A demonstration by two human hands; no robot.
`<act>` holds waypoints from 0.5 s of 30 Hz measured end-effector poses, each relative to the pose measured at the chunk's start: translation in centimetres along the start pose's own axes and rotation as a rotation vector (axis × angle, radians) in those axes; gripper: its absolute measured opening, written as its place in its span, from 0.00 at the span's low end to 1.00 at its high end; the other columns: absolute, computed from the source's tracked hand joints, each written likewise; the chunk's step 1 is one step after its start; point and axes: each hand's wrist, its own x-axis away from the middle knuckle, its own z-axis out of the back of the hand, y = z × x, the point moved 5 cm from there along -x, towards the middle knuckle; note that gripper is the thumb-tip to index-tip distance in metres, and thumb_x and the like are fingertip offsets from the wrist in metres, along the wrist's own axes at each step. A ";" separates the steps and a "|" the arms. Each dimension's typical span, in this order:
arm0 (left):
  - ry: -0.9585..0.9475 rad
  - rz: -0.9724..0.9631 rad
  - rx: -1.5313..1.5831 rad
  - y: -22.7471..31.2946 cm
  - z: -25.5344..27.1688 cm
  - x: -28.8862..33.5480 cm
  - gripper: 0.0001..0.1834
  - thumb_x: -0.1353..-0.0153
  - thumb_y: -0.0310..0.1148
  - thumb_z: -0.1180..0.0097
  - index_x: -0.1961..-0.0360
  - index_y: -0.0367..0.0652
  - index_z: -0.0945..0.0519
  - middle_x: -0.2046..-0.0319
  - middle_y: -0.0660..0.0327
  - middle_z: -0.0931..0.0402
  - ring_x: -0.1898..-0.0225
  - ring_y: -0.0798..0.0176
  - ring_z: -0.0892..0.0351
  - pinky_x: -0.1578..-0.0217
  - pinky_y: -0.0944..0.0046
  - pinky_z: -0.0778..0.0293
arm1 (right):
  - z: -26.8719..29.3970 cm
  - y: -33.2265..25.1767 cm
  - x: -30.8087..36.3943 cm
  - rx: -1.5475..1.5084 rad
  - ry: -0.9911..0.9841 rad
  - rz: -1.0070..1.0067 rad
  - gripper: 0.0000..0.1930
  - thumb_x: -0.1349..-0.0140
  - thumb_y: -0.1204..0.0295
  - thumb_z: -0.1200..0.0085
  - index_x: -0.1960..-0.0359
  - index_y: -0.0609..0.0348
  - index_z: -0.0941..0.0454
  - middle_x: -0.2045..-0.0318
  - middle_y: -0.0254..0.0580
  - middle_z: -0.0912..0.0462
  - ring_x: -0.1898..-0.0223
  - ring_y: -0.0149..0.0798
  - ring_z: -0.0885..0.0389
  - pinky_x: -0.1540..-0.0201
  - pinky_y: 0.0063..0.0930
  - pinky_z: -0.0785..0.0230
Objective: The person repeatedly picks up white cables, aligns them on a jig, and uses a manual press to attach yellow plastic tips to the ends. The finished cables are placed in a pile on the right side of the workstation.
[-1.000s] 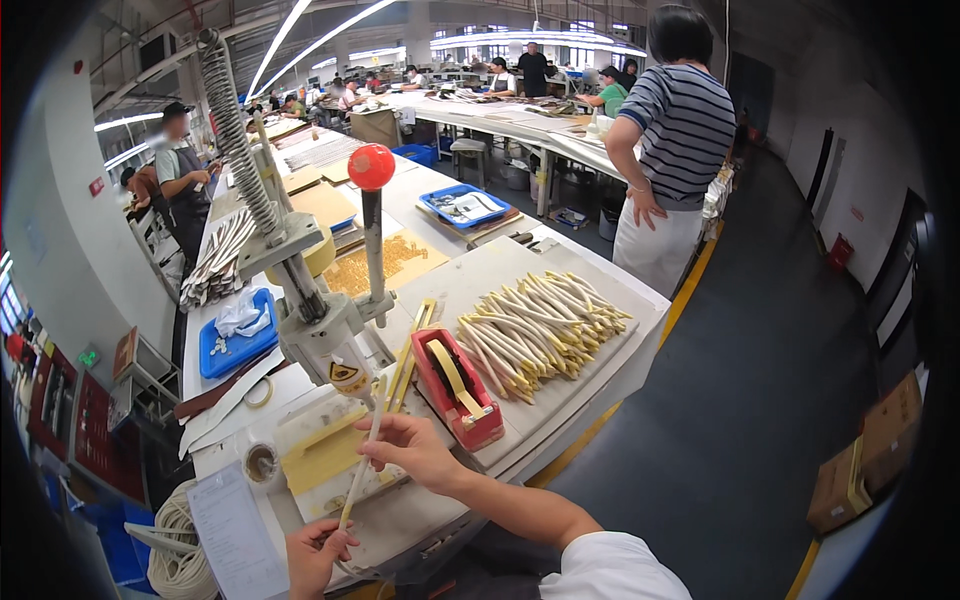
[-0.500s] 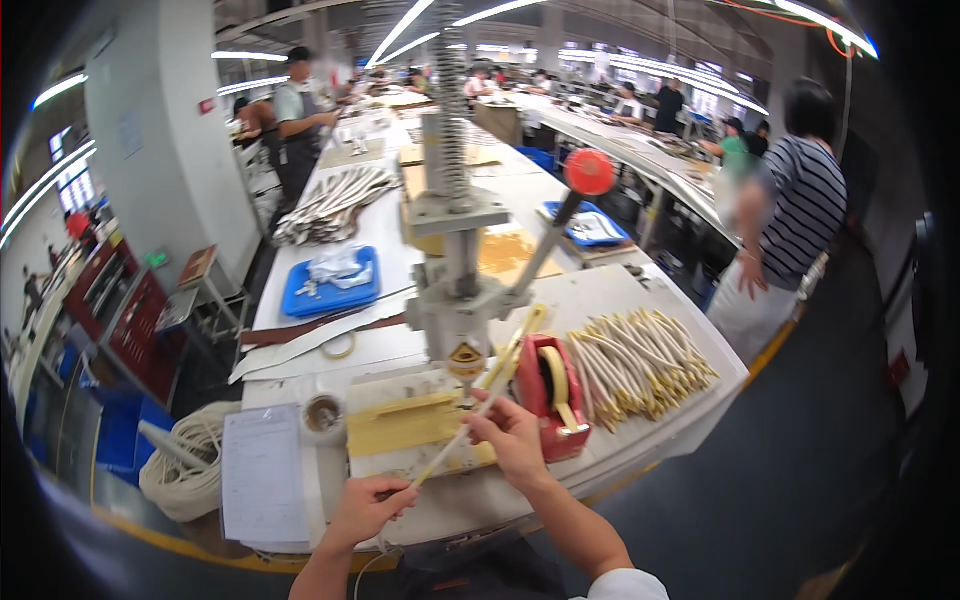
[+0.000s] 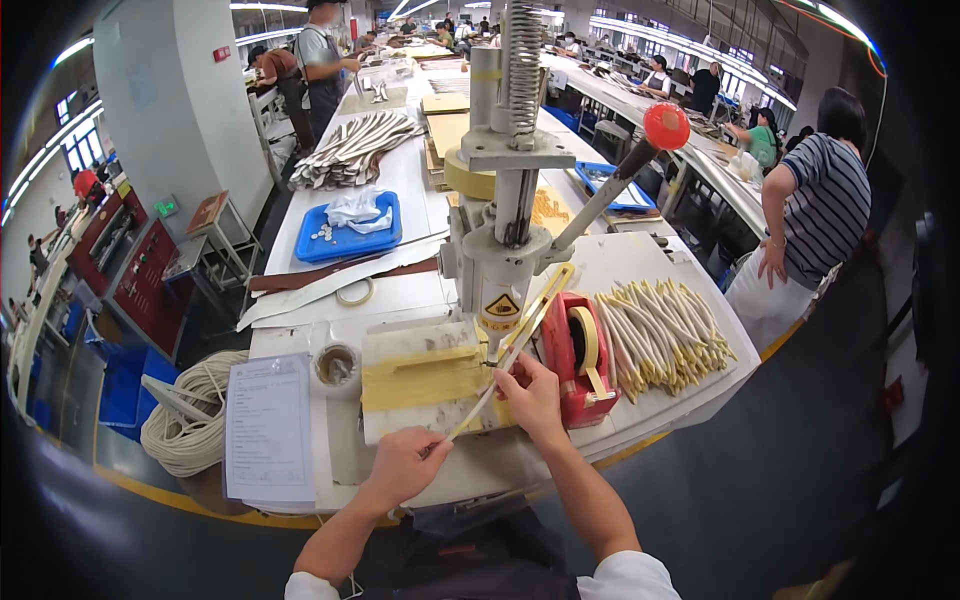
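A thin white cord (image 3: 474, 412) runs slantwise between my hands, in front of a grey hand press (image 3: 505, 240). My left hand (image 3: 405, 468) pinches its lower end. Higher up, close under the press's tip, my right hand (image 3: 530, 393) has its fingers closed on the cord. Beyond that hand a yellow-edged strip (image 3: 545, 298) slants to the upper right; I cannot tell whether it joins the cord. Behind the cord lies a white block (image 3: 390, 348) covered partly with yellow tape. A red tape dispenser (image 3: 580, 385) stands just right of my right hand.
Many white cords with yellow ends (image 3: 665, 340) lie piled at the right. A tape roll (image 3: 336, 367) and a paper sheet (image 3: 268, 430) sit at the left. A blue tray (image 3: 348, 240) is farther back. The press's red-knobbed lever (image 3: 666, 126) sticks out. A person (image 3: 825, 200) stands at right.
The view has shifted, so the table and press appear farther right. Both hands still hold the cord in front of the press, and my left hand sits a little higher in the picture.
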 end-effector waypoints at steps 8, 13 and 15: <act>0.083 -0.115 -0.080 0.1 -0.7 -1.4 0.07 0.39 0.30 0.33 0.63 0.38 0.12 0.73 0.54 0.20 0.75 0.52 0.20 0.71 0.57 0.25 | 0.6 0.0 -0.1 0.226 0.155 0.029 0.36 0.35 0.79 0.38 0.26 0.67 0.40 0.68 0.39 0.16 0.72 0.27 0.18 0.68 0.24 0.22; 0.117 -0.215 -0.198 0.0 -1.5 -2.5 0.05 0.38 0.30 0.35 0.64 0.41 0.13 0.71 0.56 0.21 0.73 0.50 0.19 0.71 0.54 0.24 | 0.6 -1.6 -0.3 0.389 0.226 0.105 0.36 0.37 0.77 0.37 0.28 0.69 0.38 0.62 0.51 0.14 0.67 0.39 0.13 0.63 0.33 0.20; 0.112 -0.251 -0.253 -0.3 -2.0 -3.0 0.05 0.38 0.30 0.36 0.63 0.41 0.13 0.70 0.56 0.22 0.73 0.50 0.19 0.71 0.54 0.24 | 0.6 -1.0 -0.8 0.548 0.257 0.251 0.33 0.37 0.75 0.37 0.30 0.68 0.34 0.58 0.55 0.15 0.62 0.44 0.13 0.58 0.37 0.21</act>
